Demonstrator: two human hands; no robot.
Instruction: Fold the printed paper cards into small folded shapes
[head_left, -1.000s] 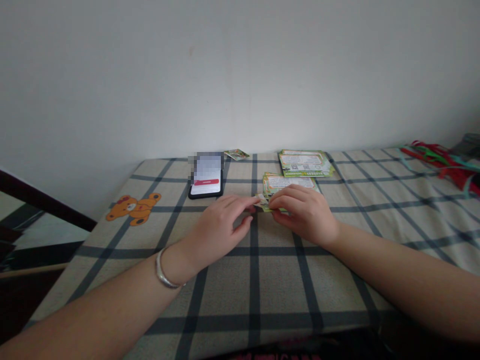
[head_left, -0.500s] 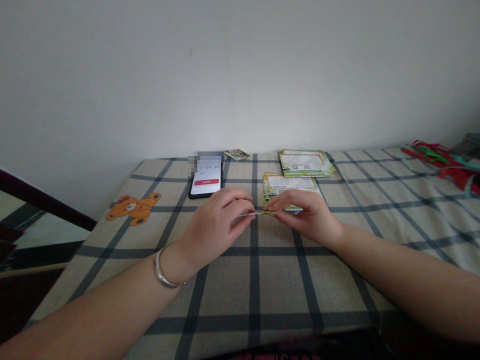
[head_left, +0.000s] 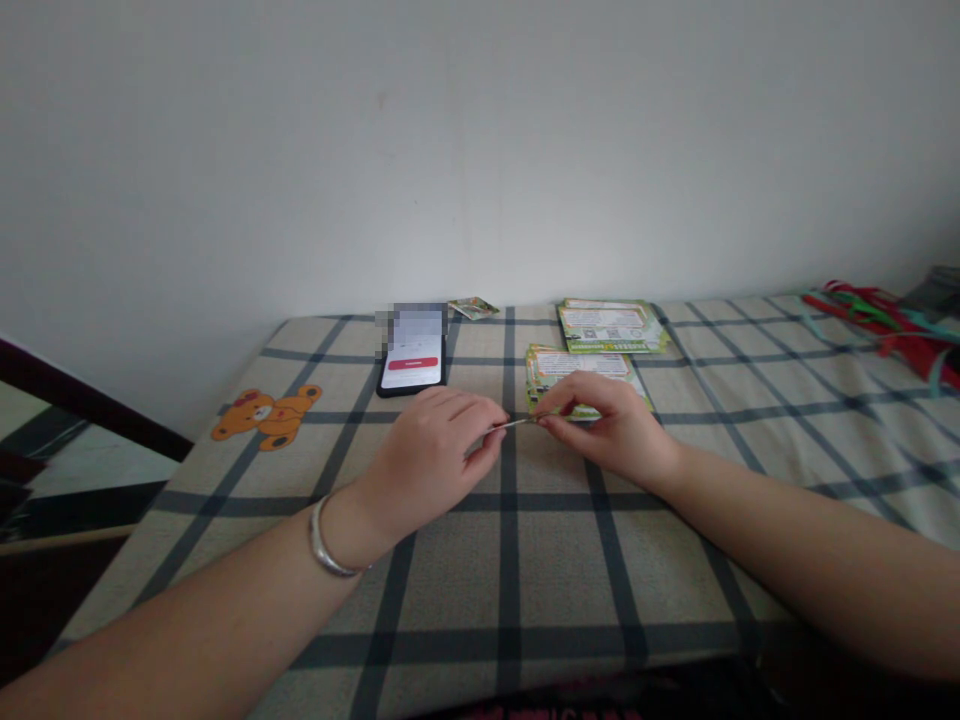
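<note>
Between my two hands is a thin card (head_left: 517,422), seen nearly edge-on, so its faces are hidden. My left hand (head_left: 442,445), with a silver bangle on the wrist, pinches its left end between thumb and fingers. The right end is gripped by my right hand (head_left: 607,425), thumb below and fingers above. Just behind my right hand lies a stack of green printed cards (head_left: 581,365), partly covered by it. A second, fanned stack of similar cards (head_left: 611,325) sits farther back, near the wall.
A phone (head_left: 412,350) with a lit screen lies behind my left hand. Beside it is a small folded printed piece (head_left: 474,308). An orange bear picture (head_left: 268,417) is at the left on the checked tablecloth (head_left: 450,600). Colourful strips (head_left: 885,325) lie at the far right.
The card between my hands has tilted slightly, its right end now a little higher than its left. Both hands have shifted only slightly; the stacks and phone stay put.
</note>
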